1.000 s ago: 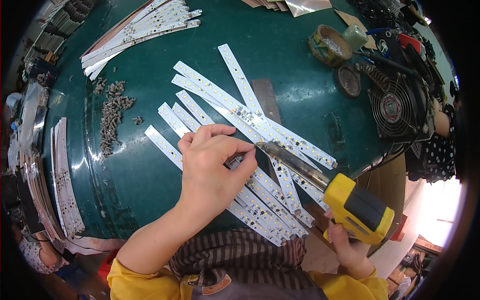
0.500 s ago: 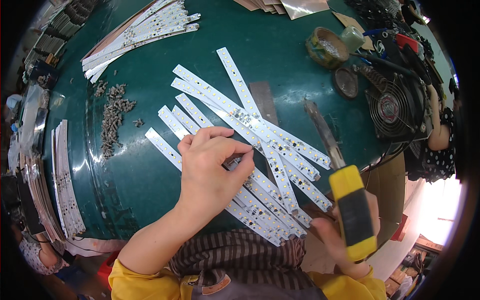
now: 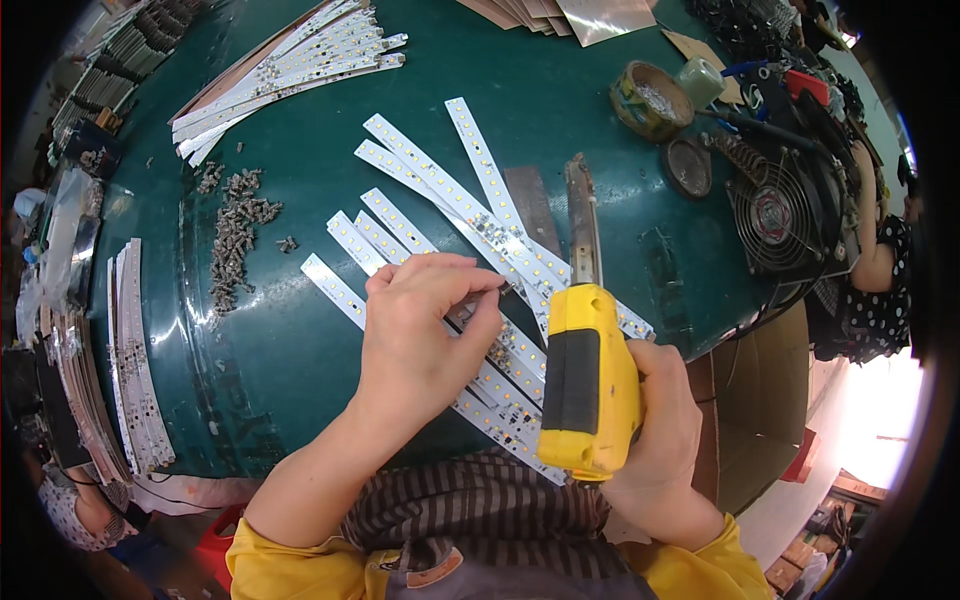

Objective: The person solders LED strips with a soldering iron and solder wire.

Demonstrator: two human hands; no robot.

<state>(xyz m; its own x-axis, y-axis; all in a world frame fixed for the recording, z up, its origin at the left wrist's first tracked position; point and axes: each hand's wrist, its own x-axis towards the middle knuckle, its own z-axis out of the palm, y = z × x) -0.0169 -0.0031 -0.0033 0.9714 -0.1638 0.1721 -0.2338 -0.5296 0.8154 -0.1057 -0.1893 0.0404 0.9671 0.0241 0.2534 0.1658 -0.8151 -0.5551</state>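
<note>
Narrow white LED strips (image 3: 475,165) lie crossed and fanned over the green table (image 3: 400,60), dotted with small yellow LEDs and dark components. Over their middle, my left hand (image 3: 415,325) is closed in a pinch, thumb against forefinger; what sits at the fingertips is too small to make out. My right hand (image 3: 665,425) grips a thick yellow-and-black-handled tool (image 3: 590,375) with a long, worn metal front part. The tool is raised above the strips' right side and hides part of them. Its exact kind cannot be told.
Small grey metal parts (image 3: 232,240) lie heaped at left, beside stacked strips (image 3: 135,360). More strips (image 3: 290,70) fan out at far left. At right are a round tub (image 3: 652,100), a shallow dish (image 3: 688,165), a fan (image 3: 775,215) and a cardboard box (image 3: 770,400).
My right hand has brought the yellow-and-black tool leftward, from beside the strips to over them. My left hand keeps its pinch in nearly the same place.
</note>
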